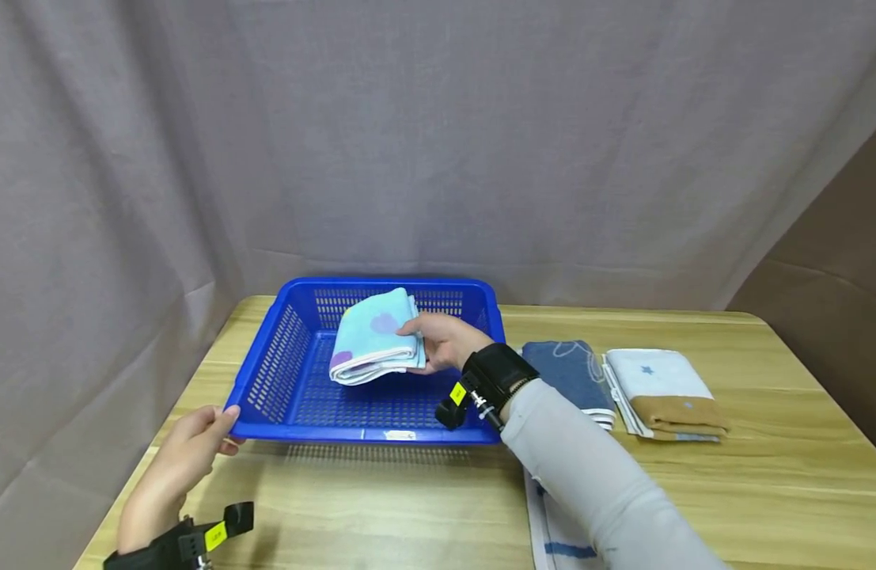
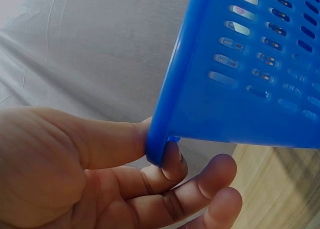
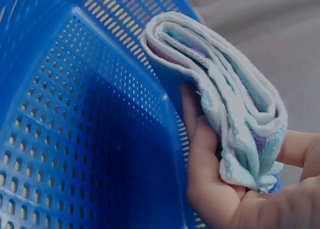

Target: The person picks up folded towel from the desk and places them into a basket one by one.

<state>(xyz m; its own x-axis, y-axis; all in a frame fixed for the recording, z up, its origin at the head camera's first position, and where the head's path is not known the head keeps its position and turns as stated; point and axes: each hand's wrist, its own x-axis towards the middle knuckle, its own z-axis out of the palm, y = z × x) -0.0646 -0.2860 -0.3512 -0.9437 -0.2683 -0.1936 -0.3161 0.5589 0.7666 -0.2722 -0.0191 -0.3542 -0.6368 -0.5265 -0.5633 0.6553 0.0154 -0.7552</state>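
Note:
My right hand (image 1: pixel 445 340) grips a folded light-blue towel (image 1: pixel 377 336) with purple and yellow spots, thumb on top and fingers beneath. The towel hangs over the inside of a blue plastic basket (image 1: pixel 295 431); in the right wrist view its folded layers (image 3: pixel 240 104) show above the perforated basket floor (image 3: pixel 60 139). At the basket's near left corner, my left hand (image 1: pixel 188 447) pinches the rim. The left wrist view shows the thumb on the outer side of the rim (image 2: pixel 167 99) and a fingertip beneath it, with the other fingers loosely bent below.
Right of the basket lie a folded dark-blue towel (image 1: pixel 562 376) and a folded white and brown towel (image 1: pixel 665 392) with a star. A pale towel with blue stripes (image 1: pixel 555 526) lies partly under my right forearm. A grey curtain (image 1: pixel 438 142) hangs behind the wooden table (image 1: pixel 381 507).

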